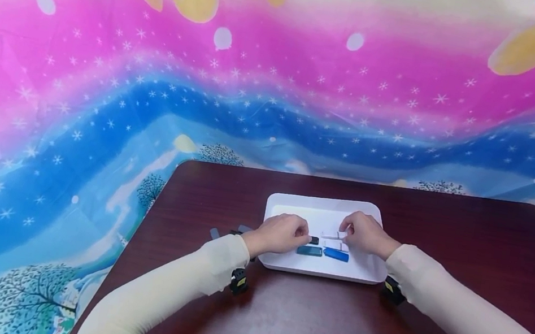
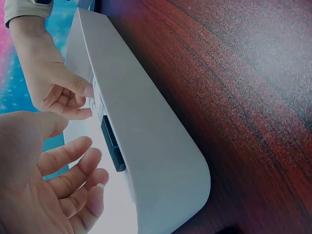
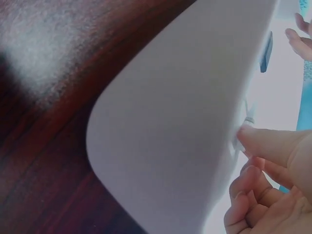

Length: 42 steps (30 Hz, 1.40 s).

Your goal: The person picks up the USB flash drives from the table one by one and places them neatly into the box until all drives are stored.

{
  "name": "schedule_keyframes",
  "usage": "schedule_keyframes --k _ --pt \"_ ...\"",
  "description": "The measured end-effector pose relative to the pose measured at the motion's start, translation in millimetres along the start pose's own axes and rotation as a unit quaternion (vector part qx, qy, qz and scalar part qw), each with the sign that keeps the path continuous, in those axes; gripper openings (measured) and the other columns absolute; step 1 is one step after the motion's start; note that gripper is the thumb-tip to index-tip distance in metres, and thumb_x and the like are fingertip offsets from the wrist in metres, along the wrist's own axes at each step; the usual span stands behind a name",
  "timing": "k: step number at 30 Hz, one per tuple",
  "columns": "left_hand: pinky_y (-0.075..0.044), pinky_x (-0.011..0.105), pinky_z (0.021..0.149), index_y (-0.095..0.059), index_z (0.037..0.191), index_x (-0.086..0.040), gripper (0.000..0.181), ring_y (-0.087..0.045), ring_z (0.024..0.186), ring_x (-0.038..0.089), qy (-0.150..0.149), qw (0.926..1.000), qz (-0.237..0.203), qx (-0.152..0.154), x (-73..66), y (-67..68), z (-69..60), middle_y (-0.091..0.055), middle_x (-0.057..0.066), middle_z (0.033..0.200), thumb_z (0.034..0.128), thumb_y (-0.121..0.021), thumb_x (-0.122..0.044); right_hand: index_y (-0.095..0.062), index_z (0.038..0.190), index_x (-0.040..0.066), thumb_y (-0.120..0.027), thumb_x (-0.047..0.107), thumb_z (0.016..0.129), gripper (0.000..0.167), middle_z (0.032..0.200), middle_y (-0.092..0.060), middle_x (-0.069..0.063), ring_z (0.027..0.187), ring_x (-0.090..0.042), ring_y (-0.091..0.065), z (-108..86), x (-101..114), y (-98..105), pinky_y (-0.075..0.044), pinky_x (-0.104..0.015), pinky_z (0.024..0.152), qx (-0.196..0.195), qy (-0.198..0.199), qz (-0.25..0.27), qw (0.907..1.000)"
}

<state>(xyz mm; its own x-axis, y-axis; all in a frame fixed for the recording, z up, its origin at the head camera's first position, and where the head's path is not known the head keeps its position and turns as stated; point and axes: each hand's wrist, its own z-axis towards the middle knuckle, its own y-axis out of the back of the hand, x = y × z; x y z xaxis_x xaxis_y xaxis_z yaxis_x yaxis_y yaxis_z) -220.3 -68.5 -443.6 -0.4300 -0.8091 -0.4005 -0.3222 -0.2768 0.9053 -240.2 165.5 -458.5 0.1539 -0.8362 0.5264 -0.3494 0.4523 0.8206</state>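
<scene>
White stick (image 1: 331, 235), end pinched in fingertips (image 3: 250, 136), right hand (image 1: 369, 236) (over tray (image 1: 365, 273))

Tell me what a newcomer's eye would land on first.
First, the pink-and-blue snowflake backdrop behind the dark table. Next, the white tray on that table, with the left hand and right hand over it. Inside, a bright blue stick lies toward the near side.

Two white sticks (image 1: 331, 235), black stick (image 1: 314, 240), teal stick (image 1: 309, 250), blue stick (image 1: 336, 255): close together inside white tray (image 1: 279, 263).
</scene>
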Motion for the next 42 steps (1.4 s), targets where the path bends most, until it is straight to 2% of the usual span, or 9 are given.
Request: schedule_keyframes --k 6,12,16,21,28,33,42 --pt "-0.042 0.021 0.067 -0.073 0.096 -0.021 0.019 -0.054 0.073 0.006 -0.002 1.0000 0.000 0.002 -1.5 -0.1 -0.6 -0.065 -0.010 0.081 0.0995 -0.063 -0.037 -0.074 0.104 -0.001 -0.073 0.006 0.088 0.017 0.076 -0.059 -0.005 0.073 -0.017 -0.052 -3.6 1 8 -0.040 -0.029 0.069 0.008 0.017 0.007 0.9998" --pt "-0.043 0.021 0.069 -0.074 0.097 -0.020 0.019 -0.055 0.074 0.006 -0.003 1.0000 -0.005 -0.001 -3.1 1.1 -0.7 -0.066 -0.010 0.083 0.0995 -0.062 -0.035 -0.075 0.101 0.000 -0.068 0.016 0.095 0.019 0.083 -0.069 -0.008 0.071 -0.016 -0.054 -7.4 -2 14 -0.044 -0.029 0.065 -0.022 0.053 0.024 0.9981" --pt "-0.044 0.021 0.070 -0.074 0.098 -0.019 0.019 -0.056 0.075 0.006 -0.002 0.9998 -0.018 0.000 -4.3 3.2 -1.4 -0.067 -0.009 0.083 0.0997 -0.063 -0.035 -0.076 0.100 0.001 -0.066 0.016 0.096 0.018 0.085 -0.072 -0.006 0.075 -0.014 -0.056 -9.9 -1 14 -0.046 -0.030 0.069 -0.036 0.089 0.038 0.9947" --pt "-0.045 0.022 0.072 -0.074 0.100 -0.018 0.018 -0.057 0.076 0.006 -0.015 0.9988 -0.043 -0.017 -5.1 9.8 -4.0 -0.068 -0.008 0.086 0.1001 -0.062 -0.032 -0.075 0.104 -0.001 -0.063 0.015 0.098 0.020 0.090 -0.074 -0.009 0.079 -0.014 -0.057 -14.4 5 16 -0.047 -0.031 0.074 -0.040 0.121 0.055 0.9904" --pt "-0.047 0.024 0.076 -0.074 0.105 -0.018 0.021 -0.058 0.081 0.008 -0.019 0.9978 -0.059 -0.024 -8.5 21.3 -10.1 -0.070 -0.006 0.092 0.1006 -0.061 -0.034 -0.073 0.109 0.000 -0.061 0.016 0.100 0.022 0.100 -0.074 -0.013 0.083 -0.015 -0.059 -23.1 11 22 -0.051 -0.035 0.079 -0.043 0.124 0.061 0.9895" --pt "-0.047 0.025 0.076 -0.074 0.105 -0.019 0.021 -0.057 0.082 0.009 -0.016 0.9972 -0.065 -0.033 -6.5 25.6 -17.2 -0.069 -0.007 0.091 0.1004 -0.061 -0.035 -0.074 0.108 0.001 -0.063 0.015 0.100 0.020 0.100 -0.074 -0.012 0.086 -0.015 -0.060 -32.4 18 21 -0.051 -0.038 0.085 -0.055 0.130 0.074 0.9873" --pt "-0.047 0.027 0.077 -0.074 0.102 -0.020 0.020 -0.057 0.082 0.008 -0.024 0.9968 -0.063 -0.042 -0.5 30.0 -29.7 -0.069 -0.009 0.091 0.1002 -0.061 -0.035 -0.074 0.104 0.006 -0.064 0.016 0.099 0.016 0.094 -0.073 -0.008 0.082 -0.012 -0.059 -43.8 28 19 -0.052 -0.028 0.078 -0.058 0.141 0.081 0.9850"
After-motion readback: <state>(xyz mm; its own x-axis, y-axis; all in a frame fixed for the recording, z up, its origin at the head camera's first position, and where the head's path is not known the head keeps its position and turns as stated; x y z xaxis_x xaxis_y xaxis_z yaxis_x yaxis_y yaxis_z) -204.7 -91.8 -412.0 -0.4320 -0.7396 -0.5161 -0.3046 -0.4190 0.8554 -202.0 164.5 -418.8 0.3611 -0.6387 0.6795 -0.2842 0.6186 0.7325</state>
